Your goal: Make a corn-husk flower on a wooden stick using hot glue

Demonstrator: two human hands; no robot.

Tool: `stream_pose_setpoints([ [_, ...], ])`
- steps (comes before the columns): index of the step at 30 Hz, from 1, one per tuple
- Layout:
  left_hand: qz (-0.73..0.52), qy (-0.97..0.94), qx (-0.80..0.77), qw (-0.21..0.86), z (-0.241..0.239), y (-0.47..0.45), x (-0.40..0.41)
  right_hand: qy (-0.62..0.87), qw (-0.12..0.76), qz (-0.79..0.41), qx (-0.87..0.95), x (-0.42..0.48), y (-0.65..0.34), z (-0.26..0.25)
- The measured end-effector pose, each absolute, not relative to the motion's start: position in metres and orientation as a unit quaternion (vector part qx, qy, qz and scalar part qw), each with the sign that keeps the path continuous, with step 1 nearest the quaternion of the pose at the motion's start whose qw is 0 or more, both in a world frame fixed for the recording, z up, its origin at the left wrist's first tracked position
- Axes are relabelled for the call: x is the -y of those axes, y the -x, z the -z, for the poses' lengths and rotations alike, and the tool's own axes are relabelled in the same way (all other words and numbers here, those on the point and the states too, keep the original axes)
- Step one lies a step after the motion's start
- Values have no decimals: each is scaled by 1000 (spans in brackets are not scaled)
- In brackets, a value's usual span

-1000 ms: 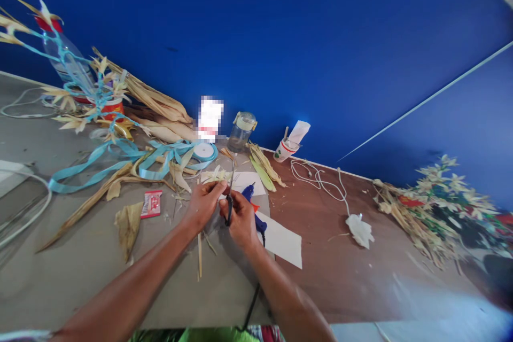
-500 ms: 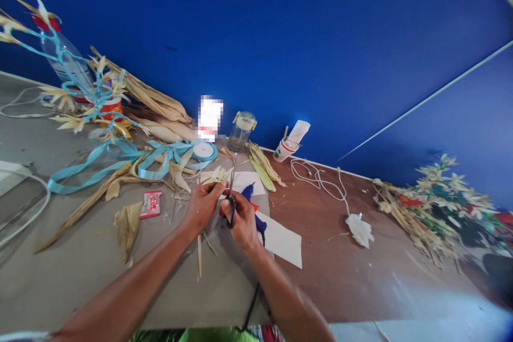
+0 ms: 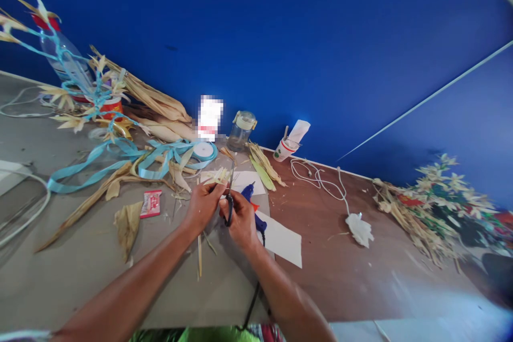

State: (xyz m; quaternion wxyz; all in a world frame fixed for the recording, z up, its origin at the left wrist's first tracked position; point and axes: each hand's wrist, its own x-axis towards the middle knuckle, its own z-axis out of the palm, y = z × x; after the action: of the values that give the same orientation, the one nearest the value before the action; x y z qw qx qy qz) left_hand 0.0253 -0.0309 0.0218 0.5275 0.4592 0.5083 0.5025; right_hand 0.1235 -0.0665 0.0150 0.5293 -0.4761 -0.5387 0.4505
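Observation:
My left hand (image 3: 203, 206) is closed on a pale strip of corn husk (image 3: 220, 175), whose cut, fringed end sticks up past the fingertips. My right hand (image 3: 241, 218) grips a pair of scissors (image 3: 229, 208) by its black handles, with the blades pointing up and away beside the husk. Both hands nearly touch above the table. Just right of my right hand lies a blue glue gun (image 3: 260, 223), partly hidden by it, on white paper (image 3: 282, 240). Thin husk strips (image 3: 199, 257) lie below my left hand.
Light-blue ribbon (image 3: 82, 184), a ribbon spool (image 3: 204, 150), dried husks (image 3: 158, 104) and a red packet (image 3: 151, 204) lie to the left. A lidded jar (image 3: 241, 132) and paper cup (image 3: 284, 150) stand by the wall. White cable (image 3: 320, 175) and husk flowers (image 3: 452, 187) are on the right.
The scissors have shifted very slightly beside the husk, their blades now tilting a little. Both hands stay in nearly the same place, and the husk is still held.

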Motion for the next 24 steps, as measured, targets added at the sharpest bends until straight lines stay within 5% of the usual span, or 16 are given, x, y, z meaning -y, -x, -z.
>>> stream_pose_setpoints([
  [24,-502,-454,-506,535,-12,-25,28,501,523,-431,538,65,-122,-4],
])
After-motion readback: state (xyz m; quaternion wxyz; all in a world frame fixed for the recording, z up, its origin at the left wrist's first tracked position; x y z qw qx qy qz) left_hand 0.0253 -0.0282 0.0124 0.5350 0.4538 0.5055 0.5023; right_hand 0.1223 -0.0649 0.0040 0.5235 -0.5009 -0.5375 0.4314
